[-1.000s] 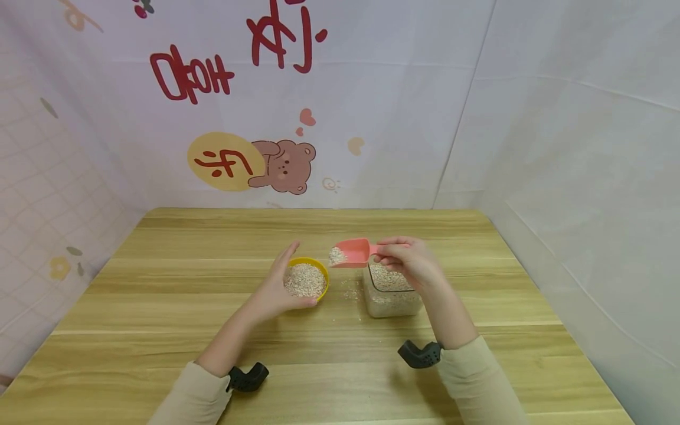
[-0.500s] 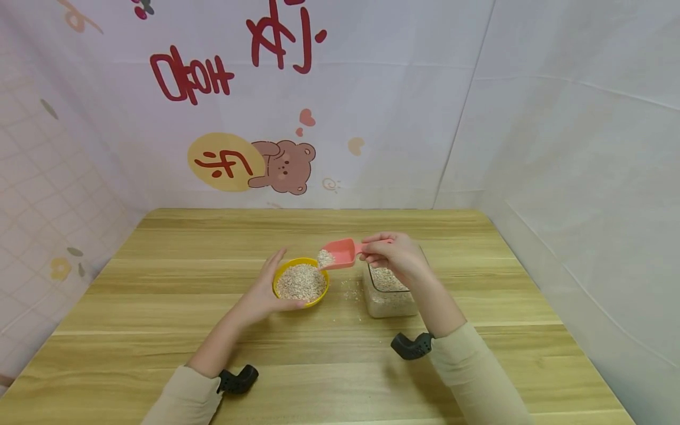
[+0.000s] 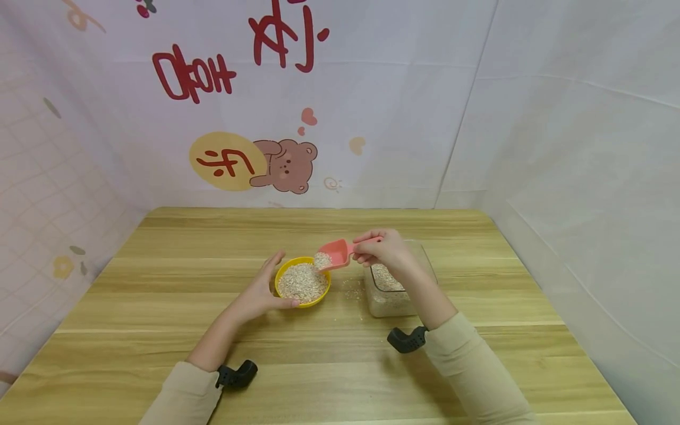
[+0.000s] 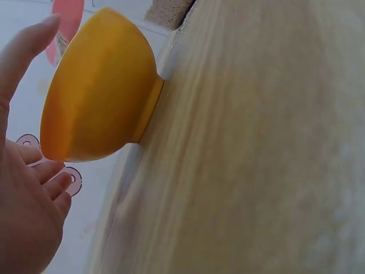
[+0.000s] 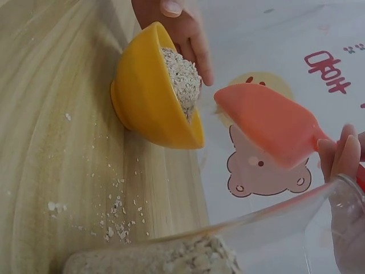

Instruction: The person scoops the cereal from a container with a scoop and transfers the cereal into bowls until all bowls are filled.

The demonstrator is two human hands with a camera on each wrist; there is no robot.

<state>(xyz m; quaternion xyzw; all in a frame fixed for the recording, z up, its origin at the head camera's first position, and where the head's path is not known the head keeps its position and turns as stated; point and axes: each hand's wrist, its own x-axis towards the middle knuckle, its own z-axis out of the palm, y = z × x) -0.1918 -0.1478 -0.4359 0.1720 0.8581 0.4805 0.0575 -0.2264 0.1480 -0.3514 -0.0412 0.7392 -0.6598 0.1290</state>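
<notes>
My right hand (image 3: 390, 254) pinches the handle of a pink scoop (image 5: 274, 123). Flaked oats lie at the scoop's front end, which overlaps the right rim of a yellow bowl (image 4: 102, 85) in the head view. In the right wrist view the scoop hangs above the rim. The bowl stands upright on the table, heaped with oats (image 3: 303, 282). My left hand (image 3: 260, 295) is spread along the bowl's left side, thumb at the near side and fingers at the far side, close to the rim without closing round it.
A clear square container (image 3: 390, 304) with oats stands right of the bowl, partly under my right forearm. Scattered oat flakes (image 5: 117, 220) lie on the wooden table (image 3: 329, 378) between them. A printed white curtain (image 3: 393, 88) rises behind the table.
The scoop has moved left from beside the bowl to over its right rim. My left hand has drawn back leftward, so more of the bowl shows.
</notes>
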